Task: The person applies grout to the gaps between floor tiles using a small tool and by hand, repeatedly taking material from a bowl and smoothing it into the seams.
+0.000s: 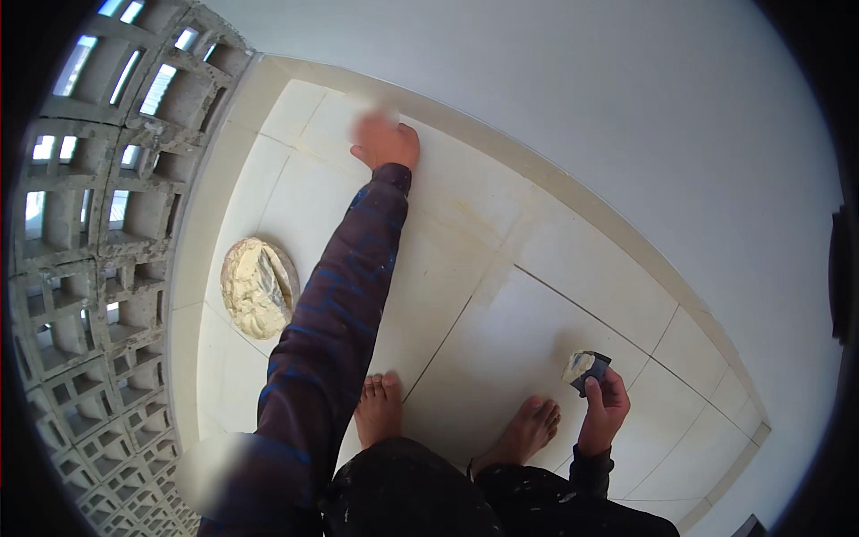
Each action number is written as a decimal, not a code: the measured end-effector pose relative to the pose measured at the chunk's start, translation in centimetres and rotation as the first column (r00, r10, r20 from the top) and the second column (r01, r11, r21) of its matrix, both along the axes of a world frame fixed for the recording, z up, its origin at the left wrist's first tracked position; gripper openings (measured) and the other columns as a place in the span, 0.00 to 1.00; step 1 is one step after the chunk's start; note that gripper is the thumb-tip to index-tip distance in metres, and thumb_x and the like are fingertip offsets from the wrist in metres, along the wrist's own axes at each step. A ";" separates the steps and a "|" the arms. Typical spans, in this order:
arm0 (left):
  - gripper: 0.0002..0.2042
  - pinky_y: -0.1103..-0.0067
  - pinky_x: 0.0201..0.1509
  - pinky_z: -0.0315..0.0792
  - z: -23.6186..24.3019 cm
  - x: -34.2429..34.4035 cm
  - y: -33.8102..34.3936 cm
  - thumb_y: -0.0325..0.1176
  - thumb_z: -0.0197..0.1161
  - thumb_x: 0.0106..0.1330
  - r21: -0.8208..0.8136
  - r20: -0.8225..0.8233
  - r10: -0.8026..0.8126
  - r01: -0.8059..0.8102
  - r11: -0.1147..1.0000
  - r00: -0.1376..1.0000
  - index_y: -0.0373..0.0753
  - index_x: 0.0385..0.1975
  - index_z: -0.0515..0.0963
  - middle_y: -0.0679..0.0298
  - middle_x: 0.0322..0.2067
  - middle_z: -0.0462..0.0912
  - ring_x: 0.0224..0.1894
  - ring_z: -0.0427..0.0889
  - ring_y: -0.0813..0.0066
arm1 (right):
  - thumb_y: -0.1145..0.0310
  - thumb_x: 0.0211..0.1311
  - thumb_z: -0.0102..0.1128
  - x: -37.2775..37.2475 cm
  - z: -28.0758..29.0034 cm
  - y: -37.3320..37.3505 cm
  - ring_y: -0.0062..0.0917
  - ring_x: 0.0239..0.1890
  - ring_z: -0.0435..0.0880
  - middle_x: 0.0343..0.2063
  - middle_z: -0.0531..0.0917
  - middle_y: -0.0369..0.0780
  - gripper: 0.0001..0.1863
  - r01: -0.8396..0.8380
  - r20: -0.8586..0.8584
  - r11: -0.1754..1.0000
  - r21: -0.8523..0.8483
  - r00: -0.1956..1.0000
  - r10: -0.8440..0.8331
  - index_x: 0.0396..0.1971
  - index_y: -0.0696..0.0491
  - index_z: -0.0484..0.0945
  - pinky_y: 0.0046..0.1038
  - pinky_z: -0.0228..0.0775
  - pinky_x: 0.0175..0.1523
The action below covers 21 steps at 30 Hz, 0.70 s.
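Observation:
My left arm reaches far forward over the floor, and my left hand (387, 143) is low by the tile skirting at the base of the wall. Its fingertips are lost in a blurred patch, so I cannot make out whether they hold anything. In my right hand (605, 410), at the lower right, is a small dark flat scraper (592, 371), pinched between thumb and fingers. Cream-coloured paste (577, 365) is smeared over its left end. A round bowl of cream paste (257, 288) sits on the floor left of my left forearm, with a long hollow in the paste.
Pale floor tiles (447, 295) have dark joint lines, some smeared with cream. A beige skirting (555, 188) runs along the plain white wall (608, 107). At the left stands a pierced concrete block wall (107, 192). My bare feet (528, 431) are on the tiles.

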State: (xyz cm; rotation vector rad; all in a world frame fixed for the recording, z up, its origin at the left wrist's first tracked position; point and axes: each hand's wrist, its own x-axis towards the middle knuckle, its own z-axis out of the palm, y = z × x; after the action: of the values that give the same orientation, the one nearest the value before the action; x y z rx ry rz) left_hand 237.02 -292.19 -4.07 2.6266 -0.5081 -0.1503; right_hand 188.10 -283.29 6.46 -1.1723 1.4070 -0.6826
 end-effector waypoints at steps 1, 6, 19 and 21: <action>0.26 0.59 0.60 0.60 -0.2 -1.9 -0.2 0.31 0.58 0.60 -0.041 0.026 -0.018 0.019 0.999 1.000 0.37 0.62 0.73 0.57 0.54 0.72 0.58 0.67 0.56 | 0.76 0.66 0.62 0.1 -0.1 0.0 0.16 0.36 0.79 0.36 0.84 0.35 0.13 0.006 -0.005 1.000 0.002 1.000 -0.006 0.50 0.61 0.79 0.21 0.70 0.40; 0.27 0.58 0.57 0.61 -0.4 -11.8 -0.4 0.29 0.57 0.61 -0.135 0.090 -0.152 0.163 0.977 0.984 0.37 0.64 0.71 0.59 0.51 0.71 0.56 0.67 0.56 | 0.76 0.66 0.62 0.1 -0.5 -0.2 0.15 0.35 0.79 0.36 0.85 0.36 0.13 -0.002 0.027 1.000 0.010 1.000 0.002 0.49 0.62 0.79 0.20 0.71 0.40; 0.31 0.61 0.56 0.59 1.8 -23.7 -1.5 0.27 0.60 0.60 -0.202 -0.052 -0.466 0.448 0.871 0.883 0.25 0.65 0.64 0.56 0.49 0.69 0.54 0.66 0.57 | 0.77 0.66 0.62 -0.2 -0.2 0.1 0.15 0.37 0.80 0.37 0.85 0.36 0.13 0.000 0.025 1.000 0.011 1.000 0.000 0.49 0.61 0.78 0.19 0.72 0.43; 0.31 0.62 0.56 0.59 1.8 -24.8 -1.4 0.26 0.60 0.59 -0.225 -0.067 -0.531 0.506 0.833 0.844 0.25 0.65 0.64 0.57 0.49 0.69 0.54 0.66 0.58 | 0.75 0.66 0.62 0.0 -0.2 0.2 0.15 0.36 0.79 0.37 0.85 0.35 0.12 0.020 0.048 1.000 0.005 0.999 -0.020 0.48 0.61 0.79 0.20 0.70 0.41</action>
State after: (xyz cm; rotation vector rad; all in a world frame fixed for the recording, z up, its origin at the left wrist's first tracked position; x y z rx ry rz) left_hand 212.22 -293.56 -2.27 2.2048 -1.1256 -0.4136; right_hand 188.11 -283.04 6.29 -1.1330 1.3808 -0.7169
